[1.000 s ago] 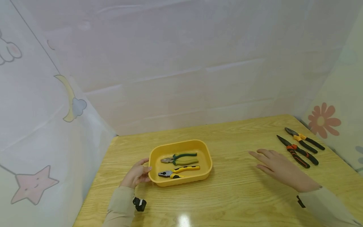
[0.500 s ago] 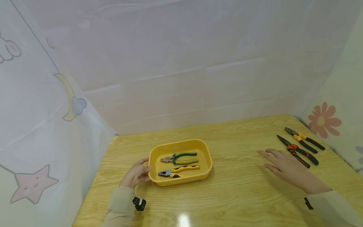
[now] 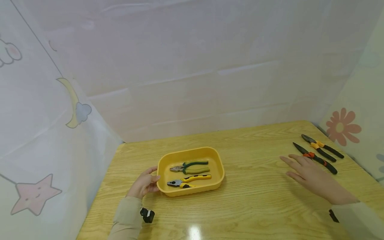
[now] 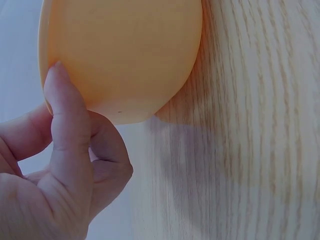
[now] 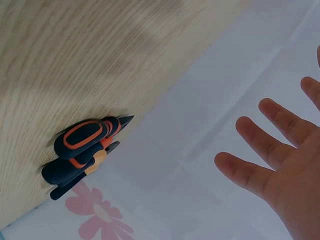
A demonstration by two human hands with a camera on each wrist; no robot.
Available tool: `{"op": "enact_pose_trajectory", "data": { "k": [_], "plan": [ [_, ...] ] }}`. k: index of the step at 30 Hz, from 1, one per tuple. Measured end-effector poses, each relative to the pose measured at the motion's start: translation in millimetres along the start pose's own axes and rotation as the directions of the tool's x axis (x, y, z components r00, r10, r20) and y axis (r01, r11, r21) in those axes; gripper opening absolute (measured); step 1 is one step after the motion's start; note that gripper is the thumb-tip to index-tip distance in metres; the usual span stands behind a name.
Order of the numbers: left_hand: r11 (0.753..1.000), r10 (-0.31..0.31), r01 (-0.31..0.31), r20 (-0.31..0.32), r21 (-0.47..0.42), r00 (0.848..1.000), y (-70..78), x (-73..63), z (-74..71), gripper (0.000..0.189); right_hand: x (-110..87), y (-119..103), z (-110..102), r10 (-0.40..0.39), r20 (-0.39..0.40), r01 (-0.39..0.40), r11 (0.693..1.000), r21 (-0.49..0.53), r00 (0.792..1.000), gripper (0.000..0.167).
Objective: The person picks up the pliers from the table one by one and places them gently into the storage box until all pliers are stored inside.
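My left hand (image 3: 145,184) holds the left end of a yellow plastic tray (image 3: 220,186), its thumb (image 4: 70,115) at the rim in the left wrist view. Inside the tray lie combination pliers with green handles (image 3: 196,170) and, nearer me, combination pliers with yellow-and-black handles (image 3: 196,178). With fingers spread, my right hand (image 3: 315,178) holds nothing. In the head view it overlaps one handle of the long-nose pliers (image 3: 322,162) with black-and-red handles. Just beyond these lie pliers with black-and-yellow handles (image 3: 322,148).
The wooden table (image 3: 249,206) ends at a pale curtain (image 3: 210,100) along the back. More printed fabric hangs at both sides, with a pink flower (image 3: 342,127) at the right. Both pliers on the right lie near the table's right edge.
My right hand has moved to the right, towards the long-nose pliers, and now covers part of them in the head view. The left hand and the tray stay in place.
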State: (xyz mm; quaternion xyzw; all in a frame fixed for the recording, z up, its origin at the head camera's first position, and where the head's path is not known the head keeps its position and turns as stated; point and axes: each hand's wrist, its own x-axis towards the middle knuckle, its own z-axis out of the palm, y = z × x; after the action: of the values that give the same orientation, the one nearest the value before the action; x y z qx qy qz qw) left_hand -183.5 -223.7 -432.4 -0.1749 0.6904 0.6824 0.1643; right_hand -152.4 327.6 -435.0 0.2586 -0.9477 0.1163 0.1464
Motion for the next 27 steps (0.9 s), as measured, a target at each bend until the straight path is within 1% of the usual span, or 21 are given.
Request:
{"op": "enact_pose_trajectory", "data": {
  "k": [4,6,9,12,17,23,24,27],
  "plan": [
    [1.000,-0.005,0.005,-0.004,0.003,1.000,0.3,-0.1,0.6,0.055,-2.8,5.9,-2.1,0.021,-0.008,-0.021,1.000,-0.014,1.000,0.073],
    [1.000,-0.007,0.007,-0.007,0.004,1.000,0.1,0.4,0.7,0.055,-4.0,8.2,-2.9,0.034,-0.002,-0.034,0.999,-0.033,0.999,0.075],
    [1.000,-0.007,0.007,-0.012,0.008,1.000,0.4,0.4,0.6,0.054,-5.6,10.9,-3.6,0.061,0.017,-0.060,0.998,-0.032,0.998,0.075],
    [1.000,-0.006,0.006,-0.010,0.011,1.000,0.1,0.6,0.2,0.054,-7.3,13.3,-3.3,0.071,0.017,-0.070,0.997,-0.034,0.997,0.075],
    [1.000,-0.001,0.001,-0.013,0.015,1.000,-0.4,0.8,0.4,0.053,-11.0,19.4,-1.7,0.072,0.001,-0.072,0.996,-0.051,0.997,0.077],
    [1.000,0.000,0.000,-0.015,0.013,1.000,-0.7,1.2,0.3,0.053,-15.1,32.7,1.6,0.052,-0.027,-0.054,0.996,-0.071,0.998,0.080],
    [1.000,-0.001,0.001,-0.016,0.011,1.000,-0.7,1.3,0.3,0.053,-15.4,34.4,1.9,0.050,-0.025,-0.052,0.996,-0.075,0.998,0.081],
    [1.000,-0.003,0.003,-0.017,0.006,1.000,-0.4,1.0,0.3,0.054,-15.3,36.3,1.0,0.080,-0.001,-0.080,0.994,-0.081,0.997,0.083]
  ]
}}
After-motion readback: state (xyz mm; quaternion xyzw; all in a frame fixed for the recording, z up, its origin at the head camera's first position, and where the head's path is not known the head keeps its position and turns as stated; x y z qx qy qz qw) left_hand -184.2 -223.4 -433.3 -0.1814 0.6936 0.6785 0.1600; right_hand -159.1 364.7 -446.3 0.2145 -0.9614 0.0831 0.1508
